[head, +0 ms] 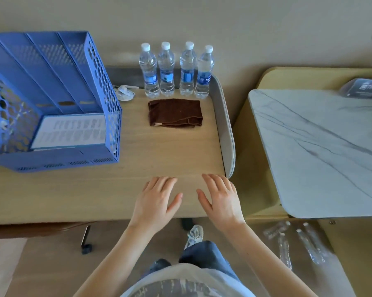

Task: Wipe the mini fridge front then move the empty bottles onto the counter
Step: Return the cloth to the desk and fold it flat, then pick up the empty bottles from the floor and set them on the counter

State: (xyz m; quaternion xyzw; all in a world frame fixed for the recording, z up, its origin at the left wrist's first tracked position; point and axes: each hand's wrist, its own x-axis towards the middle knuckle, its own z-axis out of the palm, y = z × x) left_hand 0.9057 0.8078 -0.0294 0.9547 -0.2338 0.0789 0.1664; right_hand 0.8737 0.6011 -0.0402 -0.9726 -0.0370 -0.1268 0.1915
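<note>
A folded brown cloth (175,112) lies on the wooden desk (95,189), just in front of several capped water bottles (176,70) standing in a row by the wall. My left hand (157,200) and my right hand (220,197) lie flat, palms down, fingers spread, side by side on the desk near its front edge; neither holds anything. Several clear empty bottles (296,243) lie on the floor at the lower right, below a marble-patterned top (320,151). The mini fridge front is not visible.
A blue plastic file organiser (52,99) with papers fills the desk's left side. A small white plastic item (125,93) sits beside it. A grey padded panel (225,125) borders the desk's right edge. A dark leaflet (367,87) lies on the marble top.
</note>
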